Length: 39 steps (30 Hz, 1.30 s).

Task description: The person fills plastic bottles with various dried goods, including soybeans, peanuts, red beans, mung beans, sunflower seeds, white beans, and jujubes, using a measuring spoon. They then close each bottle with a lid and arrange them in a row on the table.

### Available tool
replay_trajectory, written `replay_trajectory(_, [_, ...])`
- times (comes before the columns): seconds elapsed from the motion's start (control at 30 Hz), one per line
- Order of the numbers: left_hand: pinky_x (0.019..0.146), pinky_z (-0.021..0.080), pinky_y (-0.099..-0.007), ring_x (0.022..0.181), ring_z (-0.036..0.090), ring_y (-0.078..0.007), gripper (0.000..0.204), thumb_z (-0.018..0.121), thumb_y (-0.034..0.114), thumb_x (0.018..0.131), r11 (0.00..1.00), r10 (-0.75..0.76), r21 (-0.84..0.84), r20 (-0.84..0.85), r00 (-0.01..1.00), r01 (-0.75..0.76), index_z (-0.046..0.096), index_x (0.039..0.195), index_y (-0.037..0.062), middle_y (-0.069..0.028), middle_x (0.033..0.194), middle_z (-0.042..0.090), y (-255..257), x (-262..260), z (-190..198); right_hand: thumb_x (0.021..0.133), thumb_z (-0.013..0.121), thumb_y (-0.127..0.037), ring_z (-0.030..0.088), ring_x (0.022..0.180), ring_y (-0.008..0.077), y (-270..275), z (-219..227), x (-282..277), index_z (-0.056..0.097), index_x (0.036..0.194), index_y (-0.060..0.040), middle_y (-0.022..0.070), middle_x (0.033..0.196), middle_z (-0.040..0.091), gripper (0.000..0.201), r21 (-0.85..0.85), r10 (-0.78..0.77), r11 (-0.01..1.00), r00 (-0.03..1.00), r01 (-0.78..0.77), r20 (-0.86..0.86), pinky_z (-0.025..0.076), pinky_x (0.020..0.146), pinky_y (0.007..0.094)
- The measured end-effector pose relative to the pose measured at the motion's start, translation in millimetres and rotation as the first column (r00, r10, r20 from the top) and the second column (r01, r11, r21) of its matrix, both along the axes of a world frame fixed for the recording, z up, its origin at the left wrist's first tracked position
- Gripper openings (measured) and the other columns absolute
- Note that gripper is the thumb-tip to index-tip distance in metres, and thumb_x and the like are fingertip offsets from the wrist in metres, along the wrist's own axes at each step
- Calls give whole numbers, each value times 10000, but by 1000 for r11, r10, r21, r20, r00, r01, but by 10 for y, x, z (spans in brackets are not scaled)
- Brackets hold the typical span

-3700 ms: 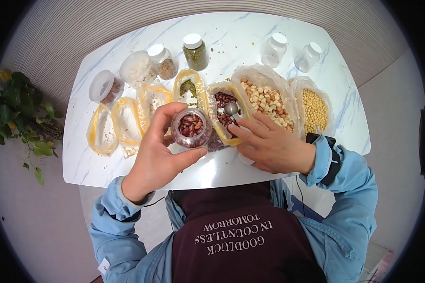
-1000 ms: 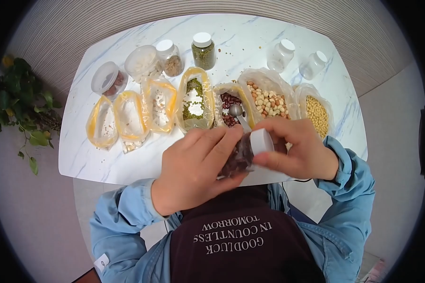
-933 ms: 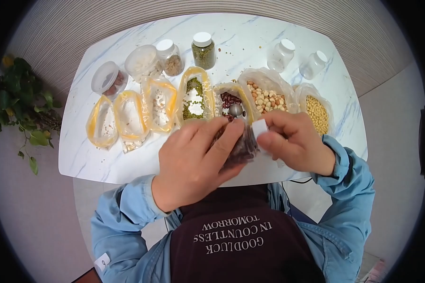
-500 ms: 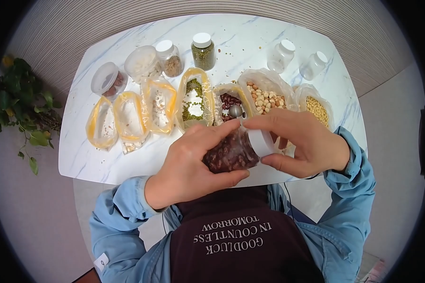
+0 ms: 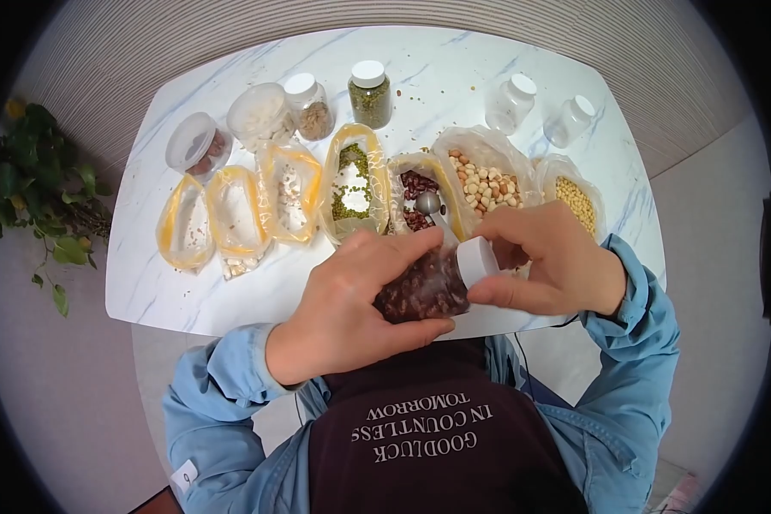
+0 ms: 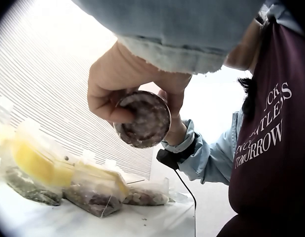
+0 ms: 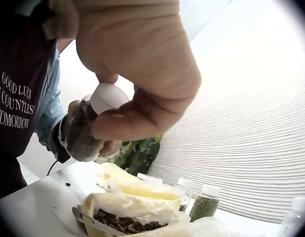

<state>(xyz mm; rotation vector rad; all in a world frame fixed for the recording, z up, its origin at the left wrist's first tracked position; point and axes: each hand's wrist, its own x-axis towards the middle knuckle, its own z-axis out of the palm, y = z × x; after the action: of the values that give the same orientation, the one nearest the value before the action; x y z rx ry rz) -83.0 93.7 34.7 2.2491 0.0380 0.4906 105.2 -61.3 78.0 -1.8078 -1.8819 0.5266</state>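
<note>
My left hand [image 5: 351, 300] grips a clear jar [image 5: 421, 289] full of dark red kidney beans, tipped on its side over the table's front edge. The jar's base faces the left wrist camera, with a finger across it. On the jar's mouth sits a white screw lid [image 5: 477, 261], which my right hand [image 5: 552, 261] pinches between thumb and fingers. Just beyond the jar lies an open bag of kidney beans [image 5: 418, 184] with a metal spoon [image 5: 428, 203] resting in it. In the right wrist view the lid [image 7: 109, 97] is partly covered by my fingers.
Beside the bean bag stand a bag of mung beans [image 5: 351, 206], a bag of peanuts [image 5: 488, 184] and a bag of yellow beans [image 5: 574, 201]. Several nearly emptied bags [image 5: 240, 214] lie left. Behind them are a mung bean jar [image 5: 370, 101], tubs [image 5: 199, 147] and two empty lidded jars [image 5: 511, 104].
Earlier the left hand held the jar upright without its lid. Since then it has been tipped sideways, and the right hand has brought the white lid onto its mouth and shifted its grip around it.
</note>
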Motion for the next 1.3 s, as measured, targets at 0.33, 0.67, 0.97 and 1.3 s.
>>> replay_trajectory(0.33, [792,480,-346,903,584,-266,718,840,204,630,993,-57,-109,-20,998,54,543,1255,14,-120,1042,634,26,-22,-30,777,716,-297,604,629,300,57,-37,-13,560,1119,-8,141,826,606,474,204,154,968,988,-149,-9,486,553,361])
replay_trajectory(0.67, [778,473,-324,883,593,-251,767,846,174,644,998,-66,3,18,998,66,493,1308,24,-128,1043,613,12,-54,-19,776,714,-288,601,640,294,52,4,-84,558,1085,-17,129,793,590,440,157,116,982,992,-107,-54,482,555,352])
replay_trajectory(0.97, [862,478,-339,1133,539,-261,787,808,176,706,975,-42,-222,-85,995,22,416,1375,41,-159,1317,498,70,-222,53,714,767,-210,626,642,233,59,221,73,604,1093,-9,139,925,644,459,327,17,945,1000,-24,25,496,545,284])
replay_trajectory(1.3, [883,476,-334,1202,502,-221,680,792,113,714,897,130,-418,-56,990,-141,489,1320,55,-129,1370,476,259,-752,-49,847,650,-270,616,655,198,722,287,866,598,1136,-29,114,865,658,380,488,-358,869,792,88,495,485,584,289])
